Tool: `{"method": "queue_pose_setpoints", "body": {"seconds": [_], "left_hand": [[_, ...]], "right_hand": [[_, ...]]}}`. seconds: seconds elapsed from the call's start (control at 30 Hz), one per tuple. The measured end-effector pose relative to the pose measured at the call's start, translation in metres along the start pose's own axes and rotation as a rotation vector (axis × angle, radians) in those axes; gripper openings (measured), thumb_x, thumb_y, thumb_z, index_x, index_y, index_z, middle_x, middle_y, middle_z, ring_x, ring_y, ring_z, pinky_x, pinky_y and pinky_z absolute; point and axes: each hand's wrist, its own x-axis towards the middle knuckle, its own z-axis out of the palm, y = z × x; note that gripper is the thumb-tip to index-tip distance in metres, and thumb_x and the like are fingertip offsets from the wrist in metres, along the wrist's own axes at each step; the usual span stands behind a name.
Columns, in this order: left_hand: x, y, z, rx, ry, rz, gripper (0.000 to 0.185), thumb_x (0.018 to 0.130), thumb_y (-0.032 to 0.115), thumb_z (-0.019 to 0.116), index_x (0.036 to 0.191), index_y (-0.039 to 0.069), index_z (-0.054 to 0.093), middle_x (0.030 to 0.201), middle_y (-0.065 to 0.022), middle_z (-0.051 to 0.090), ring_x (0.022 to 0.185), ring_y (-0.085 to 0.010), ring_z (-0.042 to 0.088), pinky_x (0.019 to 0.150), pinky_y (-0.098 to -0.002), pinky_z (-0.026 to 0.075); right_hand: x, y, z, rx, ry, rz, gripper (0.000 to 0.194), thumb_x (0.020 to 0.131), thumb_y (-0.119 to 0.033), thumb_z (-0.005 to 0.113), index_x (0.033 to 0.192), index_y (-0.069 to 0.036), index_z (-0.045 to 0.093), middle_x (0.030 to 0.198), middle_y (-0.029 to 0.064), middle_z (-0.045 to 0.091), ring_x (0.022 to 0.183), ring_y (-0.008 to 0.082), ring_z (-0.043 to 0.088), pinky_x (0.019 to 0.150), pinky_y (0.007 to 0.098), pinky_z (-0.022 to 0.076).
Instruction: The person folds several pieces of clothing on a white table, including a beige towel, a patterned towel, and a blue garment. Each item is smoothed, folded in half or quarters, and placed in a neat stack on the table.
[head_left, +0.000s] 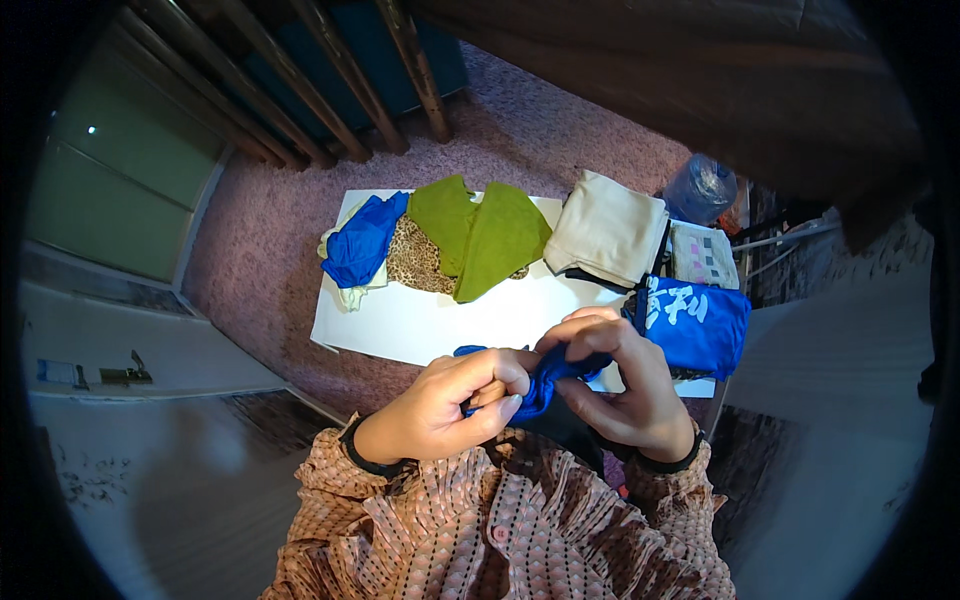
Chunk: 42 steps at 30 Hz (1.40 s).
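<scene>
Both hands hold a small piece of blue knit fabric (546, 384), bunched and twisted, close to my chest above the front edge of a white table (442, 330). My left hand (461, 401) pinches its left part between thumb and curled fingers. On the other side, my right hand (626, 375) grips the upper right part with thumb and fingertips. Much of the fabric is hidden by my fingers, so its full shape cannot be told. Just right of my right hand lies a folded blue garment (705, 334) with white lettering.
Across the table's back lie a crumpled blue cloth (364, 244) over pale yellow fabric (351, 298), a leopard-print cloth (414, 259) and a green garment (502, 244). Folded beige fabric (609, 229) and a patterned folded cloth (705, 257) sit right. Behind stands a clear plastic jug (701, 189).
</scene>
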Motion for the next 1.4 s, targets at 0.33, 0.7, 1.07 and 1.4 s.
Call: {"method": "queue_pose_setpoints", "body": {"seconds": [0.33,0.7,1.07,1.4], "left_hand": [[0.009,-0.026,-0.010,0.141,0.085,0.058,0.048,0.062,0.007,0.087,0.099,0.005,0.057,0.091,-0.0063,0.059,0.072,-0.0138,0.052,0.067,-0.0262,0.043],[-0.015,-0.093,-0.040,0.225,0.416,-0.083,0.018,0.072,-0.002,0.072,0.087,0.001,0.063,0.082,-0.0044,0.057,0.075,-0.0141,0.057,0.068,-0.0264,0.044],[-0.052,-0.116,-0.077,0.171,0.423,-0.127,0.017,0.079,0.005,0.073,0.093,0.000,0.065,0.087,-0.0052,0.063,0.079,-0.0152,0.060,0.072,-0.0277,0.047],[-0.068,-0.126,-0.075,-0.553,0.498,-0.237,0.022,0.087,0.006,0.067,0.107,0.001,0.060,0.099,-0.0038,0.062,0.091,-0.0099,0.058,0.083,-0.0245,0.046]], "right_hand": [[0.010,-0.006,-0.012,-0.196,0.065,0.001,0.026,0.072,0.012,0.063,0.096,0.001,0.060,0.084,0.0128,0.060,0.075,0.0259,0.060,0.068,0.0299,0.0460],[0.012,-0.014,-0.024,-0.301,0.395,0.045,0.010,0.089,0.004,0.057,0.098,0.001,0.056,0.084,0.0020,0.056,0.071,0.0066,0.048,0.065,0.0189,0.0389],[0.014,-0.017,-0.023,-0.332,0.425,0.067,0.009,0.091,-0.001,0.059,0.099,0.002,0.055,0.089,0.0028,0.055,0.079,0.0077,0.050,0.074,0.0193,0.0398],[0.010,-0.012,-0.025,-0.187,0.434,0.110,0.016,0.086,-0.005,0.061,0.097,0.002,0.052,0.088,0.0051,0.053,0.077,0.0094,0.047,0.071,0.0204,0.0376]]}}
